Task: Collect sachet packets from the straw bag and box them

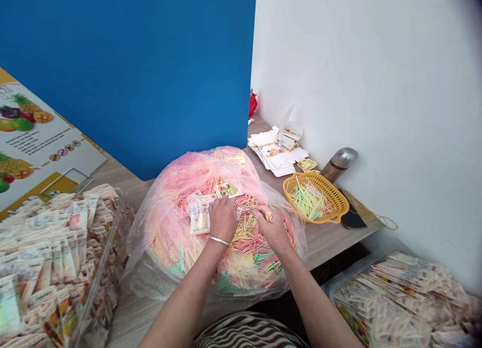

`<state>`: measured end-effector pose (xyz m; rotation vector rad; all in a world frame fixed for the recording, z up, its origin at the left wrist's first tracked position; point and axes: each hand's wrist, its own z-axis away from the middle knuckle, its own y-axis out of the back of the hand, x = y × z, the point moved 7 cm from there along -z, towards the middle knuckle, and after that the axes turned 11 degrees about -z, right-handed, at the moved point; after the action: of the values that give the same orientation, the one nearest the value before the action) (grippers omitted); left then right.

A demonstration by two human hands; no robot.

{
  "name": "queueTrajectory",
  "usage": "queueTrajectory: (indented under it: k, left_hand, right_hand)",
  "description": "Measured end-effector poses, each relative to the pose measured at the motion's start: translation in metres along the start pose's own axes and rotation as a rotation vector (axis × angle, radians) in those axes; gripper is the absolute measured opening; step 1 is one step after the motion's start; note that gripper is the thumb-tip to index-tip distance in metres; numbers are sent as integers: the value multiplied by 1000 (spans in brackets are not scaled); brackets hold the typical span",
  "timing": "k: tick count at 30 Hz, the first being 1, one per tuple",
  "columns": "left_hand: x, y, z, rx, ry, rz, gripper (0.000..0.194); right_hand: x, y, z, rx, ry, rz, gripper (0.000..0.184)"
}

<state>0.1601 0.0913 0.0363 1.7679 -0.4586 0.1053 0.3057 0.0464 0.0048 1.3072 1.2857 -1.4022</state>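
Note:
A large clear plastic bag (pixel 169 180) on the table is heaped with thin pastel sticks (pixel 250 232) in pink, yellow and green. Above the sticks, my left hand (pixel 224 220), with a band at its wrist, is closed; a white edge of a sachet shows at its fingertips. Several printed sachets (pixel 199 220) lie beside and partly under that hand, and another sachet (pixel 228 190) rests just beyond it. My right hand (pixel 273 230) is closed over the sticks on the right, its fingers curled in. What those fingers hold is too small to make out.
Clear tubs of filled sachets stand at left (pixel 56 257) and lower right (pixel 399 298). A yellow basket (pixel 342 207) of sticks, a steel flask (pixel 341 162) and flat cartons (pixel 276 154) are at right. A blue panel (pixel 131 77) and a white wall bound the table (pixel 324 242).

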Motion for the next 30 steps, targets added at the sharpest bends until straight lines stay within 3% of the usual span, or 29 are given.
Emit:
queueTrajectory:
  k: [3, 5, 10, 13, 18, 22, 25, 26, 28, 30]
  left_hand:
    - [16, 11, 5, -58, -97, 446, 17]
    - [25, 16, 9, -152, -128, 584, 13]
    - [38, 23, 12, -235, -209, 568, 9]
    - [42, 24, 11, -246, -197, 586, 7]
    - [45, 30, 12, -258, -173, 651, 5]
    - [40, 33, -3, -254, 2, 805, 17]
    - [55, 44, -28, -161, 47, 919, 20]
    - [65, 48, -36, -137, 16, 967, 22]
    - [83, 56, -47, -86, -85, 1038, 43]
    - [86, 59, -49, -29, -157, 972, 54]
  right_hand:
    - [5, -12, 3, -168, -89, -95, 35]
    - [5, -17, 6, -255, -133, -111, 36]
    - [2, -27, 11, -370, -156, -132, 36]
    - [2, -30, 12, -389, -149, -131, 25]
    - [10, -25, 13, -363, -182, -228, 12]
    - [20, -21, 18, -355, -292, -386, 32]
    - [29, -11, 17, -251, -347, -429, 44]
    - [32, -4, 15, -180, -342, -401, 44]
    - [36, 15, 8, -32, -285, -238, 40]
    - [34, 29, 1, 35, -195, 8, 33]
